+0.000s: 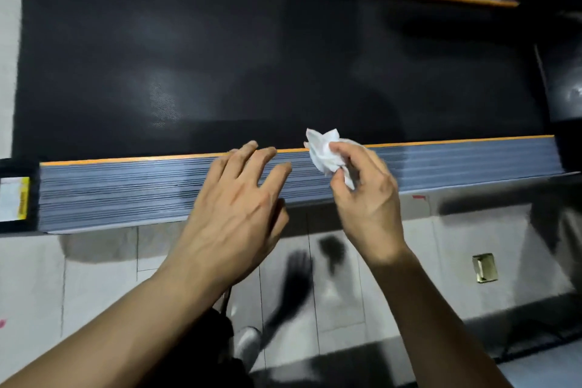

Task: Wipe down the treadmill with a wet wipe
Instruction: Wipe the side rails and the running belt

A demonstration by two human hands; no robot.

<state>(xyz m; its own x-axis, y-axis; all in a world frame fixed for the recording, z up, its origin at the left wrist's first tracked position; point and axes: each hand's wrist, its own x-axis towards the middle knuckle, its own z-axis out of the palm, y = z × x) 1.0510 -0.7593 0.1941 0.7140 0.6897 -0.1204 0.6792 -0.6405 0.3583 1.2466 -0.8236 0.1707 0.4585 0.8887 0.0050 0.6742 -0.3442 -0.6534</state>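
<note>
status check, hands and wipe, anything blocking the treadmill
Right hand pinching crumpled wet wipe above near side rail. Left hand open, fingers spread over the rail. Belt bare, nothing in the way.

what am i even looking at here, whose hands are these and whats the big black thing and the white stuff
This is one picture from a camera worn on a person's head, looking down at their own two bare hands. The big black surface is a treadmill belt, seen from the side, with a grey ribbed side rail edged in orange nearest the person. The right hand pinches a crumpled white wet wipe just above that rail. The left hand is flat and relaxed over the rail, holding nothing. Below is a pale tiled floor, where the hands cast shadows.
</note>
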